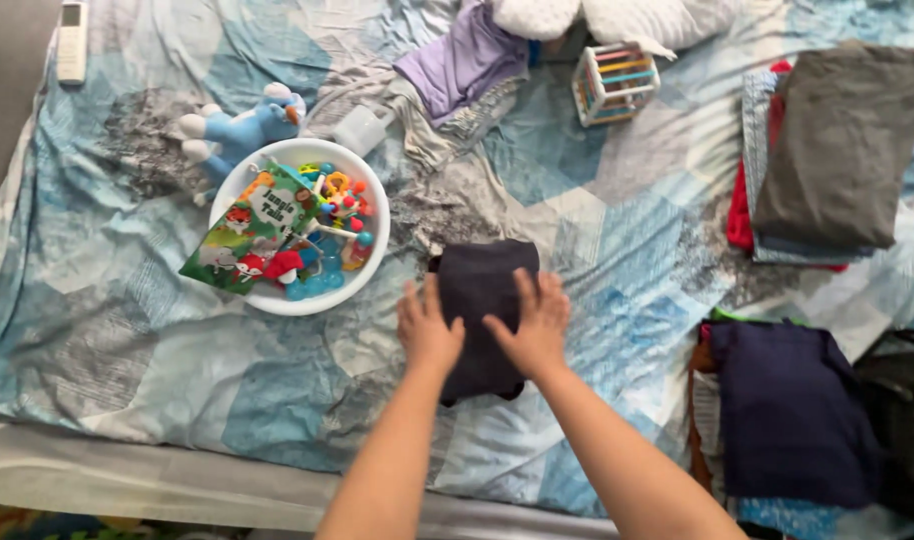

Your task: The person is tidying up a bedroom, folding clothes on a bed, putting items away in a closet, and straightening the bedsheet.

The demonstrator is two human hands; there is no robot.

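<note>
Blue patchwork bedspread (pixel 617 240) as surface. Dark folded garment (pixel 480 300) at frame centre, long axis toward wearer. Left hand (pixel 428 330), right hand (pixel 533 325) pressed flat on it, fingers spread, nothing gripped.

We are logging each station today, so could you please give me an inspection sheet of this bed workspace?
Surface: bed under a blue and grey patterned cover.
Job's things: dark folded garment, flat in the middle.
Clutter: white bowl of baby toys, blue plush toy, lilac cloth, bead-cube toy, folded clothes stacks.
Grippers: left hand and right hand both flat on the garment.
Cables: nothing seen.
Surroundings: remote control, black bag.
</note>
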